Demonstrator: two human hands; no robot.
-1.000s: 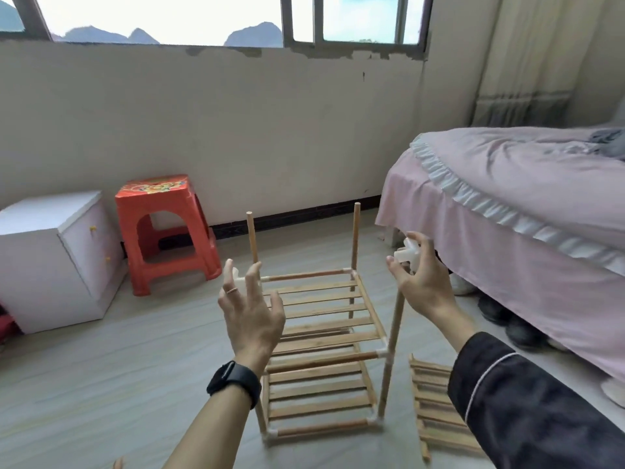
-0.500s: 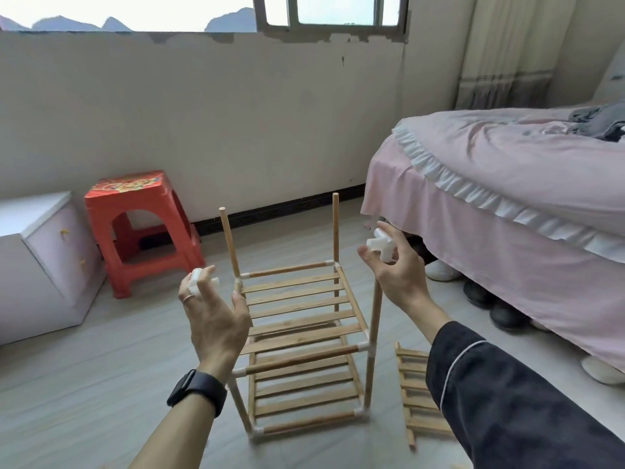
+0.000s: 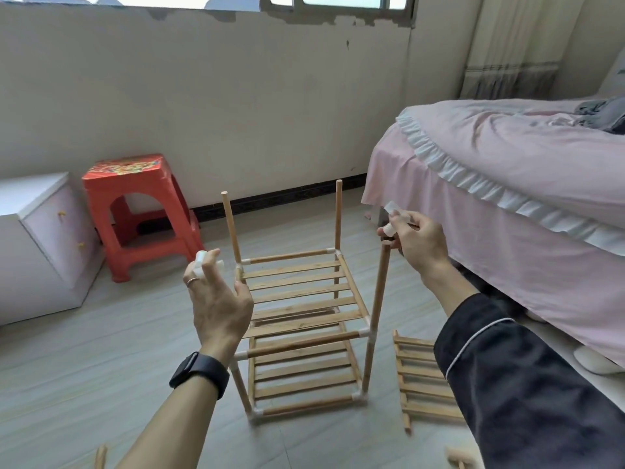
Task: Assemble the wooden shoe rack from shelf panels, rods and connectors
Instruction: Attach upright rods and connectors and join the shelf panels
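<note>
Partly built shoe rack [image 3: 301, 294] on the floor [image 3: 101, 367]: the right hand [image 3: 421, 245], fingers pinching a white connector [image 3: 394, 213], has dropped to just above the near-right rod [image 3: 378, 292], while the left hand [image 3: 220, 306] now grips a second connector [image 3: 202, 260], so capping the uprights looks imminent.

No legible txt anywhere; print on red stool [image 3: 130, 169] top too blurry.

Pale scuffed wall [image 3: 220, 96] under a window [image 3: 338, 0]; red stool [image 3: 135, 211]; pink bed [image 3: 507, 184]; grey floor [image 3: 84, 367].
</note>
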